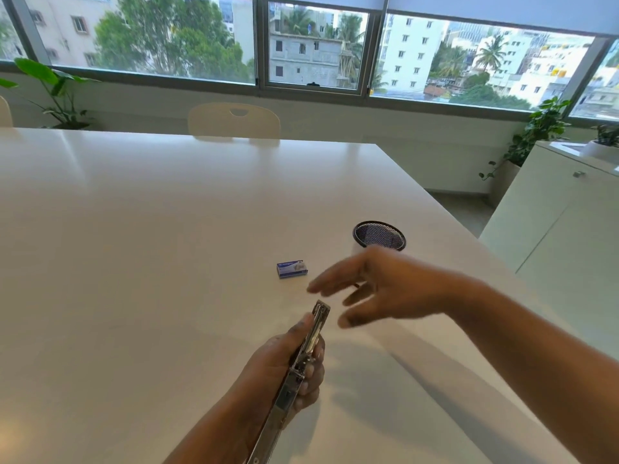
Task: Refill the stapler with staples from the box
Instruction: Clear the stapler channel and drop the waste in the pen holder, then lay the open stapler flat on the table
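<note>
Above table (134, 229), left hand (284, 366) gripping stapler (301, 356), right hand (378, 289) fingers (321, 286) spread, empty

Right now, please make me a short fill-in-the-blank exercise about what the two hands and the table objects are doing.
1. The stapler is held in the ____ hand.
2. The right hand is open and holds ____.
3. The small blue staple box lies on the ____.
4. The black mesh cup stands beyond the ____ hand.

Missing words: left; nothing; table; right

One stapler (303, 356) — one box (292, 269) — two hands (378, 289).
</note>
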Action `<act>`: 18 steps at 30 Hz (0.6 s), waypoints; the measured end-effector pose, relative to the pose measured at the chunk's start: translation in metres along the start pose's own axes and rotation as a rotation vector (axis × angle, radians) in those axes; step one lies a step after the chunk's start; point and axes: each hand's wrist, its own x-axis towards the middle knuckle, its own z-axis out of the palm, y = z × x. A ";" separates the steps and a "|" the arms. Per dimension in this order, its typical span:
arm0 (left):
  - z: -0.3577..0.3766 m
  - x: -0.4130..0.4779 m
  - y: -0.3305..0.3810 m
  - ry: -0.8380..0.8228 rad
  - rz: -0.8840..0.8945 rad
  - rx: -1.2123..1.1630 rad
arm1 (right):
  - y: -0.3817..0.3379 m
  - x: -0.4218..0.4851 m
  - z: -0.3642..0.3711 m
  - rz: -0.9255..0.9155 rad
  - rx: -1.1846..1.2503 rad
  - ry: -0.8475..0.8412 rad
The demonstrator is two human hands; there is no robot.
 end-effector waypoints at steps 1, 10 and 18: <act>0.000 0.000 0.000 -0.029 -0.006 0.002 | 0.002 -0.003 0.007 -0.031 0.029 0.010; -0.010 0.004 0.002 -0.240 -0.111 0.207 | 0.026 -0.023 0.029 -0.127 0.051 0.173; -0.043 0.003 0.059 -0.131 0.013 0.576 | 0.054 -0.022 0.030 -0.055 0.161 0.375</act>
